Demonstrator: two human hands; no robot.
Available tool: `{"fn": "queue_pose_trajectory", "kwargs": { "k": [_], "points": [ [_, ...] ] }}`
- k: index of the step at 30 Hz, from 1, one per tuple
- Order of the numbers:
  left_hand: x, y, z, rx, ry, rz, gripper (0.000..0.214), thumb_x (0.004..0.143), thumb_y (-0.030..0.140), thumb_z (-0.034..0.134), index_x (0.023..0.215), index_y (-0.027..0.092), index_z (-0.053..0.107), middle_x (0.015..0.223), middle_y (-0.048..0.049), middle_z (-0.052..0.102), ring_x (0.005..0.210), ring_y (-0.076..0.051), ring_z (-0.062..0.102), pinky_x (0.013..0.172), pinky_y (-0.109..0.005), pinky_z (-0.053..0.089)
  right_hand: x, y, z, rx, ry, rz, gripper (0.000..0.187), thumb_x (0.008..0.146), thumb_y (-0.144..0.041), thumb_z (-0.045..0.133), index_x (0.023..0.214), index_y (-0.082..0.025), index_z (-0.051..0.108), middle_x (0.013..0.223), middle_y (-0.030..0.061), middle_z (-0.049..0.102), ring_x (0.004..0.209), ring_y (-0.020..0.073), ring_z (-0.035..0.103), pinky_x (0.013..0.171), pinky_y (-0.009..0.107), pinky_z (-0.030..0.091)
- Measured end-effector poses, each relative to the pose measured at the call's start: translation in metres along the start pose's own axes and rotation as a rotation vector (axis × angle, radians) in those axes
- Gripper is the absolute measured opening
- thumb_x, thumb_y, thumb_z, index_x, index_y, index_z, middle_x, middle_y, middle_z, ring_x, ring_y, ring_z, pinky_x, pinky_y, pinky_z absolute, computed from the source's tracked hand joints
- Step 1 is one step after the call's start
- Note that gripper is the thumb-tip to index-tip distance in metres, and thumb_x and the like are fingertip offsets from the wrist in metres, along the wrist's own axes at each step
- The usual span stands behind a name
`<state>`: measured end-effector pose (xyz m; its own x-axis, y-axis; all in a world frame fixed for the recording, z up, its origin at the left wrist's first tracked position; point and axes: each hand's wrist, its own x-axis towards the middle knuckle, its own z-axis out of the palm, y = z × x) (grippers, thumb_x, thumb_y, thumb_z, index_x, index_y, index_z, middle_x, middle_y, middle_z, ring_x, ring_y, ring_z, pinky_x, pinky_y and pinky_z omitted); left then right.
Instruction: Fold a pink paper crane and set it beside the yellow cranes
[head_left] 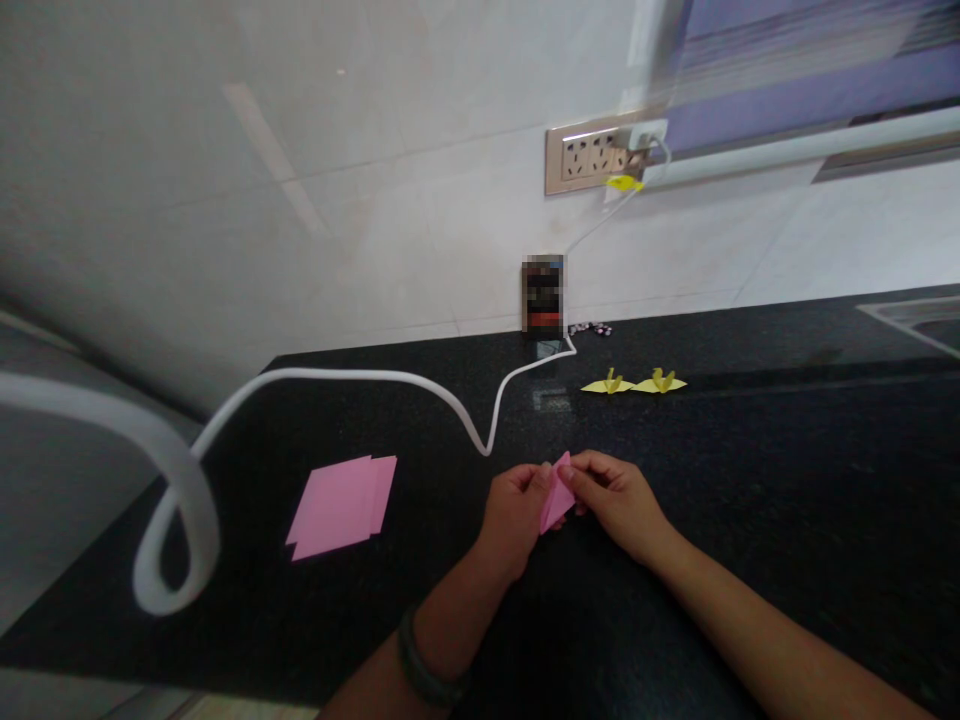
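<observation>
Pinching folded pink paper in both hands over black counter

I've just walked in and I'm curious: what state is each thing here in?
Pink paper: folded, held in both hands
Left hand: pinching it
Right hand: pinching it
Pink sheets: flat, overlapping
Yellow paper cranes: folded
White cable: curved, looped
Charger: plugged in
Blurred device: propped upright
Bracelet: worn

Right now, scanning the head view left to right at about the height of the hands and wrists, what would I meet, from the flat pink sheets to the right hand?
Flat pink sheets → dark bangle → left hand → folded pink paper → right hand.
</observation>
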<state>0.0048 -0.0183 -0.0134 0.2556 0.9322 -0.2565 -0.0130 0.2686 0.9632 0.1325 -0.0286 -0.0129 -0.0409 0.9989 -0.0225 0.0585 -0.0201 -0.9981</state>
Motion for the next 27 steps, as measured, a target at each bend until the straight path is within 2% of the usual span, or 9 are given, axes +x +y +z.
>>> {"fn": "queue_pose_trajectory", "kwargs": {
  "k": [4, 13, 19, 27],
  "points": [
    [-0.0014, 0.0014, -0.0010, 0.038, 0.005, 0.008, 0.036, 0.070, 0.046, 0.048, 0.073, 0.011, 0.055, 0.053, -0.0001, 0.050, 0.042, -0.008, 0.043, 0.040, -0.020, 0.035, -0.0001, -0.0002, 0.0001, 0.000, 0.045, -0.017, 0.021, 0.074, -0.035, 0.049, 0.076, -0.015, 0.055, 0.056, -0.0020, 0.050, 0.044, 0.0073, 0.043, 0.041, 0.020, 0.037],
    [-0.0023, 0.0038, -0.0035, 0.125, 0.033, 0.069, 0.033, 0.068, 0.043, 0.052, 0.070, 0.011, 0.060, 0.058, -0.0007, 0.053, 0.052, -0.009, 0.043, 0.048, -0.020, 0.033, -0.0027, -0.0029, -0.0002, -0.084, 0.077, -0.047, 0.021, 0.077, -0.036, 0.045, 0.073, -0.017, 0.054, 0.053, -0.0022, 0.047, 0.044, 0.0089, 0.043, 0.042, 0.021, 0.036],
    [-0.0034, 0.0077, -0.0014, 0.151, 0.020, 0.067, 0.033, 0.067, 0.043, 0.052, 0.064, 0.010, 0.059, 0.055, 0.0008, 0.049, 0.050, -0.007, 0.038, 0.047, -0.020, 0.029, -0.0020, 0.0023, -0.0006, -0.096, 0.121, -0.078, 0.019, 0.077, -0.034, 0.046, 0.081, -0.018, 0.055, 0.062, 0.0005, 0.052, 0.050, 0.0107, 0.047, 0.044, 0.022, 0.039],
    [-0.0034, 0.0057, -0.0024, 0.182, 0.010, 0.069, 0.034, 0.068, 0.044, 0.050, 0.067, 0.011, 0.058, 0.058, 0.0001, 0.050, 0.052, -0.008, 0.040, 0.048, -0.020, 0.031, -0.0032, 0.0013, -0.0009, -0.120, 0.134, -0.081, 0.020, 0.078, -0.034, 0.044, 0.081, -0.018, 0.056, 0.061, 0.0005, 0.053, 0.048, 0.0107, 0.046, 0.044, 0.022, 0.039]
  ]
}}
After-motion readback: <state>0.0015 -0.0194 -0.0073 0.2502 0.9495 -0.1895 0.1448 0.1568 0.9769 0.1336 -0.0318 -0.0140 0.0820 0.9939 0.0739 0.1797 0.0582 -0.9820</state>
